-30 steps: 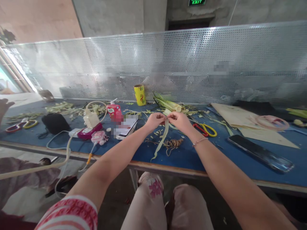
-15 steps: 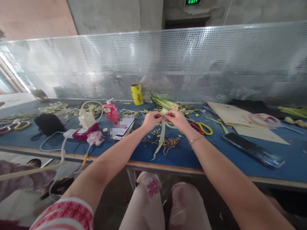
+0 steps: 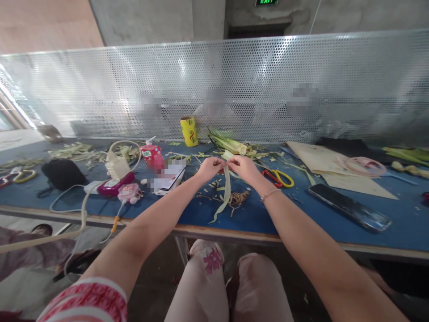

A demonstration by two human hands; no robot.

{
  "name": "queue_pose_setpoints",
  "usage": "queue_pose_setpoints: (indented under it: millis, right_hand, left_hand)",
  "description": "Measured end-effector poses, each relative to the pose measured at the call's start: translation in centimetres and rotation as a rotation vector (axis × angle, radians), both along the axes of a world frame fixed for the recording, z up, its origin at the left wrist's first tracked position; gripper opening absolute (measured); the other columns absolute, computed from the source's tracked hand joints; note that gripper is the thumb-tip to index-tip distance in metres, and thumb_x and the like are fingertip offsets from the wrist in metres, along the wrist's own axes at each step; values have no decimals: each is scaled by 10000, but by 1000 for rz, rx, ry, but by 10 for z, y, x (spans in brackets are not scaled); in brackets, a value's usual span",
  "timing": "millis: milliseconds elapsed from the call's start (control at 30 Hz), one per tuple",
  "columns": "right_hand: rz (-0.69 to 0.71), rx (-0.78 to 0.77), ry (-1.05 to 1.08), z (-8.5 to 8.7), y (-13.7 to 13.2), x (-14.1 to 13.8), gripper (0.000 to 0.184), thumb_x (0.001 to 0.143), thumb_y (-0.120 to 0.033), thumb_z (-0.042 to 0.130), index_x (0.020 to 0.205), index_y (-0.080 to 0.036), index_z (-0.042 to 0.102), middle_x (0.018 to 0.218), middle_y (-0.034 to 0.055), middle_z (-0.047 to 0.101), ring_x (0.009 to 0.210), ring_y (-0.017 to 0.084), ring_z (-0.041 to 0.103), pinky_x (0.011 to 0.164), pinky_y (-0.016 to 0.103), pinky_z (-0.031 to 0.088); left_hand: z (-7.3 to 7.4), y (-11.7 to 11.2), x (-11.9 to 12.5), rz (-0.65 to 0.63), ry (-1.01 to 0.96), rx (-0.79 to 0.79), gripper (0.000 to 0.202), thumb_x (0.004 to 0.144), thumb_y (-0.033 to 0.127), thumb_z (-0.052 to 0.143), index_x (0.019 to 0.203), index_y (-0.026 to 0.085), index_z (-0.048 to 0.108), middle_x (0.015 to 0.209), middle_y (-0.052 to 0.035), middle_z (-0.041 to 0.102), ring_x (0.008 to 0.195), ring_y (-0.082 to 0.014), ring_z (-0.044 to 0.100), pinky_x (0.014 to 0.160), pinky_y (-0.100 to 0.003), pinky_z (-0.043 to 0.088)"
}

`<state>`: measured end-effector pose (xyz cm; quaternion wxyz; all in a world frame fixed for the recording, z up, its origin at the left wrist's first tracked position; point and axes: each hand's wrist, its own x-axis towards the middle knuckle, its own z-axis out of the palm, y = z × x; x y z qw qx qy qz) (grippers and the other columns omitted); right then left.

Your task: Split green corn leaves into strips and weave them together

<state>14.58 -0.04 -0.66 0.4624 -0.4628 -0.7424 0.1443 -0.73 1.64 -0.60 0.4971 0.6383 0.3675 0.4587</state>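
Over the middle of the blue table, my left hand and my right hand meet with fingertips pinched on a pale green corn husk strip. Its long tail hangs down below the fingers, curling to a thin tip near the table. The exact grip between the fingertips is too small to make out. Just below my right hand lies a small tangle of brown twine. Beyond my hands rests a bundle of green husks. Scissors with red and yellow handles lie right of my right hand.
A phone and beige sheets lie at the right. To the left stand a pink drink carton, a power strip with cables and a black pouch. A yellow can-shaped roll stands before the perforated metal screen.
The view has shifted slightly, so everything sits a little further left. Both hands stay together on the husk strip, with hardly any change in pose.
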Motion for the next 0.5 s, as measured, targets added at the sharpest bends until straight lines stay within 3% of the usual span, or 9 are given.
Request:
queue_pose_setpoints:
  millis: [233, 367, 500]
  right_hand:
    - [24, -95, 114, -2, 2, 0, 97, 759, -185, 602, 765, -169, 698, 677, 50, 709, 621, 177, 668, 642, 317, 545]
    - [0, -3, 19, 2, -4, 0, 107, 759, -183, 594, 765, -177, 701, 708, 51, 713, 671, 187, 667, 685, 328, 530]
    - [-11, 101, -105, 2, -5, 3, 135, 769, -186, 577, 798, -185, 710, 751, 49, 714, 701, 186, 650, 699, 318, 500]
  left_hand:
    - [0, 2, 0, 29, -13, 54, 52, 709, 78, 641, 687, 114, 610, 572, 7, 628, 553, -101, 599, 651, -269, 508]
    - [-1, 1, 1, 30, -73, 24, 85, 686, 85, 672, 679, 113, 593, 576, 1, 633, 561, -102, 606, 648, -267, 504]
    - [2, -3, 1, 31, -183, -109, 162, 627, 67, 728, 632, 103, 571, 545, -3, 620, 532, -96, 601, 652, -267, 507]
